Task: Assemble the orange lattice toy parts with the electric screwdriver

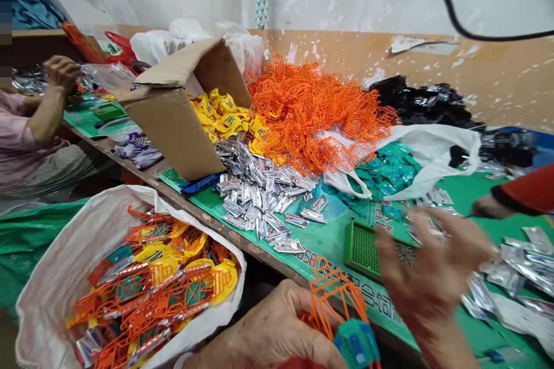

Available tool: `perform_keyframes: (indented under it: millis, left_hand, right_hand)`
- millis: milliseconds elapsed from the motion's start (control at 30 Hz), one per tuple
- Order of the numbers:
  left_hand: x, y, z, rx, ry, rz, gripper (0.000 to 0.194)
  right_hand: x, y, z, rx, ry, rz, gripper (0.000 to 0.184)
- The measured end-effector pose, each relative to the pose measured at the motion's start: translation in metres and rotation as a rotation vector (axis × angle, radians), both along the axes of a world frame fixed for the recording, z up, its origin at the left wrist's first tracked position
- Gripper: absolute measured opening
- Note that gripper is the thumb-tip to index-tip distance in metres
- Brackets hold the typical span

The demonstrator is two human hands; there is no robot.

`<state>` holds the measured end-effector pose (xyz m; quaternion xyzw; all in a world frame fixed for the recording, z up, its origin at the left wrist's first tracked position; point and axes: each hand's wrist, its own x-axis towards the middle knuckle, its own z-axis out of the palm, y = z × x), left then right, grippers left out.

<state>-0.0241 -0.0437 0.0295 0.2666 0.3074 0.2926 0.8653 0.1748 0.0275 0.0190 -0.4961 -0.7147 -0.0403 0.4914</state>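
Observation:
My left hand (277,328) is closed around an orange plastic lattice frame (335,291) at the bottom middle. A teal plastic piece (357,343) sits at the near end of that frame. My right hand (433,277) is blurred, over the right part of a small green tray (361,248) on the table. Its fingers look spread apart, and I see nothing held in them. Small grey bits show in the tray beside the fingers, too fine to name. Silvery pieces (480,294) lie to the right of this hand.
A white sack (47,288) of orange-and-yellow assemblies stands at left. Behind are a cardboard box (173,127), yellow parts (225,118), silver parts (255,196), a heap of orange frames (320,109) and teal parts (389,167). Other people's arms (43,115) and a red sleeve (530,190) reach in.

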Motion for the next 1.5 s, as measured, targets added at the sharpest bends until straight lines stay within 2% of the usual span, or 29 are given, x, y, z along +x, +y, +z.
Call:
perform_keyframes:
  millis: [67, 167, 233, 367, 467, 600, 733, 833, 933, 1100, 1267, 1433, 1500]
  left_hand:
    - [-0.007, -0.004, -0.001, 0.03, 0.016, 0.025, 0.019]
    - [-0.017, -0.01, -0.008, 0.075, 0.064, 0.144, 0.012]
    - [-0.024, -0.013, -0.012, 0.075, 0.031, 0.247, 0.016]
    - [-0.04, -0.012, -0.015, -0.001, 0.003, 0.376, 0.027]
    - [-0.049, -0.007, -0.016, -0.056, 0.043, 0.493, 0.033]
    - [-0.054, 0.004, -0.017, -0.008, 0.094, 0.609, 0.033]
    - [-0.048, 0.016, -0.015, 0.051, 0.066, 0.614, 0.026]
    - [-0.036, 0.024, -0.012, 0.075, 0.006, 0.574, 0.023]
    - [-0.023, 0.03, -0.01, 0.085, -0.01, 0.539, 0.027]
    - [-0.012, 0.033, -0.012, 0.062, 0.008, 0.564, 0.031]
    - [-0.007, 0.032, -0.016, 0.094, 0.04, 0.557, 0.031]
    - [0.0, 0.034, -0.015, 0.187, 0.172, 0.539, 0.036]
    - [0.002, 0.035, -0.014, 0.241, 0.229, 0.539, 0.032]
  right_hand:
    - [-0.021, 0.003, -0.01, -0.009, -0.181, 0.159, 0.031]
    - [-0.048, 0.008, -0.022, -0.337, -0.4, 0.437, 0.019]
    - [-0.063, 0.011, -0.025, -0.524, -0.499, 0.508, 0.014]
    - [-0.079, 0.013, -0.032, -0.629, -0.466, 0.526, 0.01]
    - [-0.08, 0.015, -0.039, -0.686, -0.324, 0.502, 0.018]
    - [-0.069, 0.014, -0.039, -0.757, 0.003, 0.486, 0.017]
    - [-0.058, 0.004, -0.025, -0.835, 0.346, 0.486, 0.031]
    - [-0.056, -0.007, -0.014, -0.969, 0.759, 0.498, 0.05]
    - [-0.056, -0.014, -0.008, -1.1, 1.137, 0.481, 0.057]
    - [-0.054, -0.019, -0.011, -1.081, 1.253, 0.459, 0.06]
    - [-0.053, -0.024, -0.017, -1.086, 1.277, 0.563, 0.067]
    - [-0.052, -0.026, -0.016, -1.074, 1.289, 0.548, 0.053]
    - [-0.05, -0.026, -0.015, -1.043, 1.295, 0.526, 0.047]
